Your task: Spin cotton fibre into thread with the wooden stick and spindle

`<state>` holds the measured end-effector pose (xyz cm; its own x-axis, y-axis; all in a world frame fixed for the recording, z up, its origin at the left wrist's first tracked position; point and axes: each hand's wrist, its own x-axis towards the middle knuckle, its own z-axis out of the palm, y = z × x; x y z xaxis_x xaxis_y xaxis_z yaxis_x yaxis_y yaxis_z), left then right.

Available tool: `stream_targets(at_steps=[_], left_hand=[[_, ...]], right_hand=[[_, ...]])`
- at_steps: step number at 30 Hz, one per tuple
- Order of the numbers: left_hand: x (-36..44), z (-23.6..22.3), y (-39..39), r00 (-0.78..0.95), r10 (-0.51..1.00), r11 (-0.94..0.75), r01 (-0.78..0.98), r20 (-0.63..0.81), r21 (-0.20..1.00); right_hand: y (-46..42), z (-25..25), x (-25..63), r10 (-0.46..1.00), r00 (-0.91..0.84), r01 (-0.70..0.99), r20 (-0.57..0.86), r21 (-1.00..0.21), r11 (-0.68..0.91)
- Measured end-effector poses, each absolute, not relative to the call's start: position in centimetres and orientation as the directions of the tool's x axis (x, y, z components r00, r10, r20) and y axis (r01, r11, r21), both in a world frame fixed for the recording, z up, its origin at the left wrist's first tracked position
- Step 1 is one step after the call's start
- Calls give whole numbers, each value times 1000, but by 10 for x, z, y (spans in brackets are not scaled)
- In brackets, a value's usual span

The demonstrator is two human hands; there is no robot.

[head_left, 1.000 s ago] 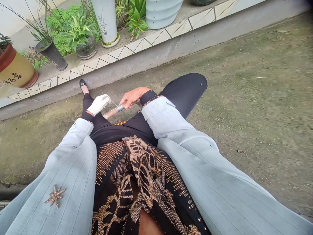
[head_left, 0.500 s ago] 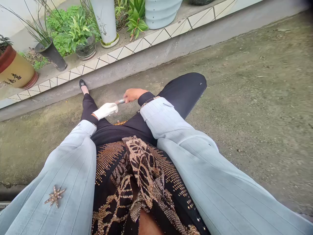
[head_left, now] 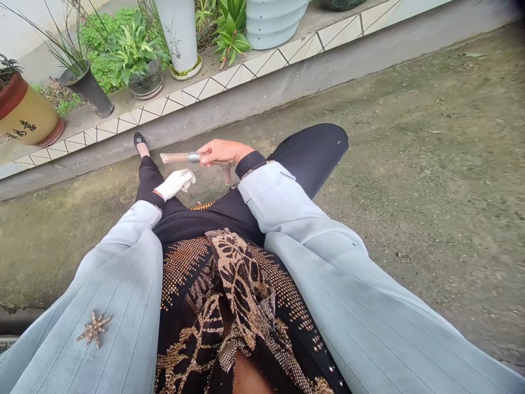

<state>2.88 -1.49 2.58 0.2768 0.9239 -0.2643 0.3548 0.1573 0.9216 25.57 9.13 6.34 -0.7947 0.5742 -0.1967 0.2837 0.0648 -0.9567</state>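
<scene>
Left hand (head_left: 177, 183) now apart from stick (head_left: 175, 157)

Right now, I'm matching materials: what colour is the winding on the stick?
The winding is silvery grey, clearest in head view.

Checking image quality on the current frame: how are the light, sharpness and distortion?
Head view: soft, even daylight, no hard shadows; ground smeared toward the right edge; sleeves look stretched toward the bottom corners; wire coil readable on the stick, but whether the gloved left hand holds anything is too small to tell.
</scene>
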Motion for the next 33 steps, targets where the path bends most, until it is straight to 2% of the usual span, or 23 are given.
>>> stream_targets(at_steps=[3, 5, 6, 9, 10, 12, 15, 18, 20, 21, 22, 24, 26, 27, 28, 30, 33], left_hand=[[30, 21, -17, 352, 896, 107, 420, -270, 901], [30, 21, -16, 367, 891, 75, 464, -269, 883], [30, 22, -15, 369, 890, 64, 478, -266, 876], [29, 28, -14, 379, 891, 23, 514, -251, 857], [29, 31, -13, 375, 895, 7, 532, -243, 847], [27, 36, -12, 347, 910, -20, 586, -229, 810], [24, 41, -9, 301, 931, -43, 653, -206, 756], [21, 42, -5, 277, 934, -2, 636, -226, 772], [21, 41, -4, 249, 933, 65, 592, -259, 804], [22, 40, -4, 232, 934, 104, 555, -273, 826], [23, 39, -5, 220, 935, 134, 508, -278, 851], [26, 37, -8, 229, 936, 155, 417, -268, 896], [30, 35, -12, 283, 923, 147, 372, -263, 917], [32, 34, -14, 316, 909, 144, 374, -271, 916], [33, 34, -15, 341, 895, 144, 389, -288, 910], [36, 34, -17, 373, 869, 137, 448, -324, 883], [37, 37, -18, 399, 859, 66, 537, -322, 841]], right_hand=[[91, 61, 250, 769, -611, 339, -189, -940, 38], [93, 59, 246, 841, -494, 511, -220, -856, 76], [93, 59, 245, 861, -453, 621, -232, -775, 119], [95, 57, 244, 855, -435, 838, -282, -475, 270], [96, 56, 244, 832, -458, 855, -315, -413, 314], [96, 51, 243, 756, -512, 851, -408, -364, 379], [96, 45, 244, 579, -583, 812, -569, -395, 430], [93, 47, 247, 307, -669, 739, -677, -560, 374], [90, 54, 251, 186, -766, 642, -616, -714, 278], [89, 58, 253, 187, -821, 570, -539, -790, 228], [89, 61, 255, 239, -868, 481, -436, -858, 180], [90, 66, 257, 461, -862, 287, -209, -952, 105], [94, 65, 256, 709, -702, 168, -66, -983, 74], [97, 64, 255, 800, -598, 170, -52, -983, 63], [99, 61, 253, 861, -504, 220, -70, -974, 49], [103, 56, 250, 914, -376, 428, -153, -903, 25], [103, 53, 247, 909, -339, 769, -243, -628, 119]])
